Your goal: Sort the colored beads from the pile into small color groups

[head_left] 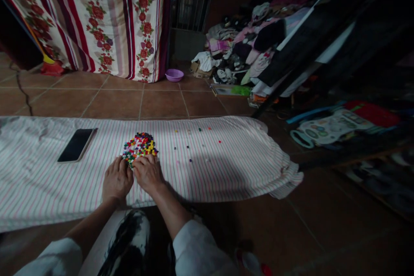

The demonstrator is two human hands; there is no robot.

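Note:
A heap of small multicoloured beads (139,143) lies on a striped cloth (239,168). My left hand (117,179) rests at the heap's near left edge, fingers curled down and pressed together. Beside it, my right hand (148,173) reaches over the near right side of the heap with bent fingers. The fingertips of both hands are tucked among or against the beads, so what they pinch is hidden. To the right of the heap, several single beads lie spaced in loose rows, among them a red bead (219,141) and a dark bead (190,161).
A dark-screened phone (76,145) lies on the cloth to the left. Beyond are a tiled floor (119,99), a flowered curtain (113,21), a purple basin (174,75) and a pile of clothes (246,43). A colourful printed bag-like item (336,126) is at the right.

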